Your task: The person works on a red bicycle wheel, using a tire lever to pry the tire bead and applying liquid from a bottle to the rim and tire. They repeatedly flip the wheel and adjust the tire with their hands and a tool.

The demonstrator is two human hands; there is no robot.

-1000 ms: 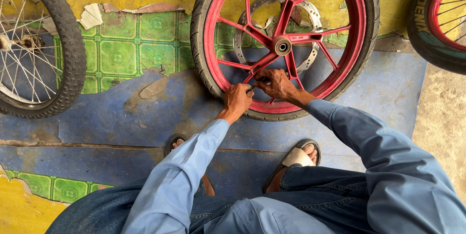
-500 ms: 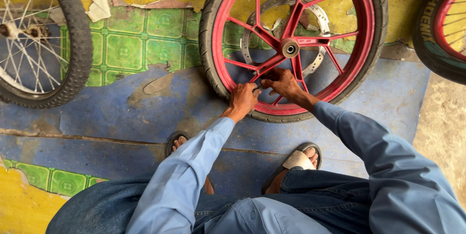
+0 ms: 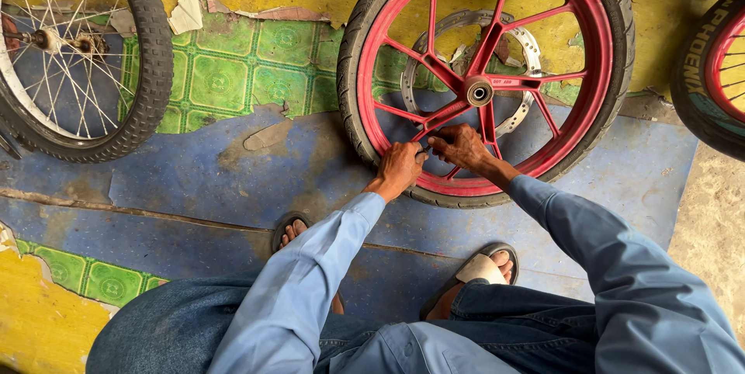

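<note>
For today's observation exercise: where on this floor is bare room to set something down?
Bare blue floor lies between the spoked wheel, the red wheel and the feet. It is crowded where the left hand and right hand meet at the red rim.

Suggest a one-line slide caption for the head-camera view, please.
Both hands, left hand and right hand, work at the lower rim of a red alloy wheel lying on a worn floor.

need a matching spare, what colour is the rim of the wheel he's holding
Red rim, black tyre; clearest in the head view.
</note>
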